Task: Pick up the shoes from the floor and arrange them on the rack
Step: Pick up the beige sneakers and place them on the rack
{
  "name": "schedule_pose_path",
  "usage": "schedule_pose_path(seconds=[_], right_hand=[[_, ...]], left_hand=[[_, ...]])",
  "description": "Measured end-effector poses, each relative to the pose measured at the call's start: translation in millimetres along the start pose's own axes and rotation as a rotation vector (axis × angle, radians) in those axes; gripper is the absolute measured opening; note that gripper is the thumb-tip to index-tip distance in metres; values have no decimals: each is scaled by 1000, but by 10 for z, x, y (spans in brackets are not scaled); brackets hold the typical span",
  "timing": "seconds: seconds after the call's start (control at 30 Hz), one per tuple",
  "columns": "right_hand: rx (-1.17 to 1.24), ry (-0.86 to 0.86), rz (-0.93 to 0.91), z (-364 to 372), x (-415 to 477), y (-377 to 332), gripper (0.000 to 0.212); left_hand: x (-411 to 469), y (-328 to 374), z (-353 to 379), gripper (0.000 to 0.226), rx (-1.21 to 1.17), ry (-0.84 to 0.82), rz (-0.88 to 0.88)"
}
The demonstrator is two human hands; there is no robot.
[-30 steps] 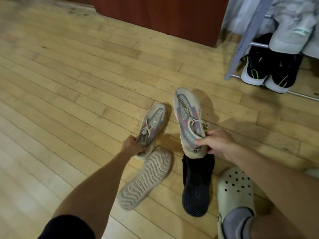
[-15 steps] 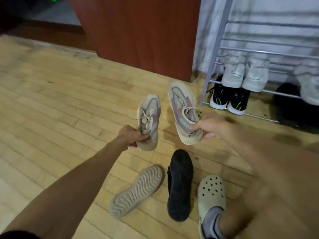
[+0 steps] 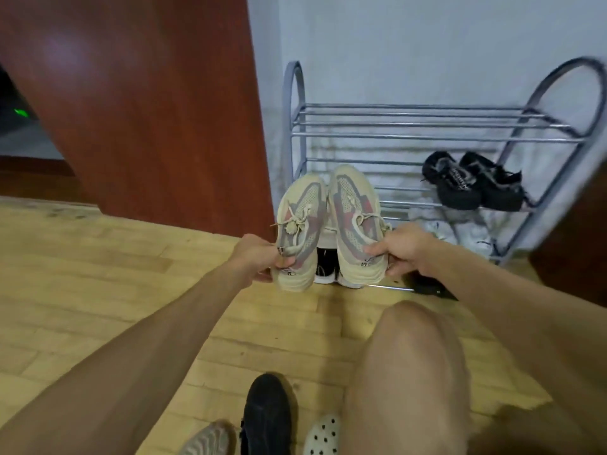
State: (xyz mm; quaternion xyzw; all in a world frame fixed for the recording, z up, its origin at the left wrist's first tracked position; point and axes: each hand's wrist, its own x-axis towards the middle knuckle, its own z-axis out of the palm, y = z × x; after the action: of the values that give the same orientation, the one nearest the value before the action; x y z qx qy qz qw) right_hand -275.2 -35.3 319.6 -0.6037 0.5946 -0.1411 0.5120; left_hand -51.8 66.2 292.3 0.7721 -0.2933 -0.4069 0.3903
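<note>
**Beige sneakers [image 3: 353, 221] held side by side in front of the rack [image 3: 427, 136]**

Both sneakers are off the floor, one in each hand. Their toes point to 12 o'clock and their laced uppers face the camera. The left hand [image 3: 258, 257] has its fingers curled round the heel of the left sneaker [image 3: 300, 231]. The right hand [image 3: 404, 249] clasps the heel end of the right sneaker [image 3: 358, 257], with the thumb lying across its upper. The two shoes sit just beside each other along their inner edges; whether they touch cannot be told.

The pair hangs before the left end of the metal rack, which stands against the pale wall [image 3: 427, 44] at 1 o'clock from the hands. The sneakers cover part of the rack's lower bars. Directly behind them, at the bottom of the rack, black-and-white shoes [image 3: 325, 269] peek out between the heels.

On a middle tier, at 2 o'clock from the right hand, rests a black pair [image 3: 473, 183]. Pale shoes [image 3: 440, 226] lie on the tier beneath it.

A reddish-brown panel [image 3: 147, 110] fills the view at 10 o'clock. On the wooden floor [image 3: 98, 290] at 6 o'clock lie a black shoe [image 3: 266, 418], a sole-up shoe [image 3: 207, 440] at its 9 o'clock, and a pale holed clog [image 3: 323, 436] at its 3 o'clock, beside the person's bare knee [image 3: 410, 372]
</note>
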Motion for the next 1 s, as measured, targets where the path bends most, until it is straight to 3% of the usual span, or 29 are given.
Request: schedule_pose_path(seconds=[0.2, 0.5, 0.77, 0.9, 1.0], right_hand=[[159, 85, -23, -460, 406, -61, 33], [337, 79, -30, -680, 1425, -314, 29], [345, 93, -4, -698, 2035, -464, 17], [334, 92, -8, -675, 2178, -481, 37], [259, 78, -27, -645, 2163, -462, 35]], left_hand=[[417, 609, 425, 24, -104, -11, 13], [1377, 1206, 753, 24, -157, 75, 29], [1936, 1365, 1001, 20, -165, 134, 68], [2079, 1388, 997, 22, -62, 186, 124], [2102, 1334, 977, 25, 6, 161, 131]])
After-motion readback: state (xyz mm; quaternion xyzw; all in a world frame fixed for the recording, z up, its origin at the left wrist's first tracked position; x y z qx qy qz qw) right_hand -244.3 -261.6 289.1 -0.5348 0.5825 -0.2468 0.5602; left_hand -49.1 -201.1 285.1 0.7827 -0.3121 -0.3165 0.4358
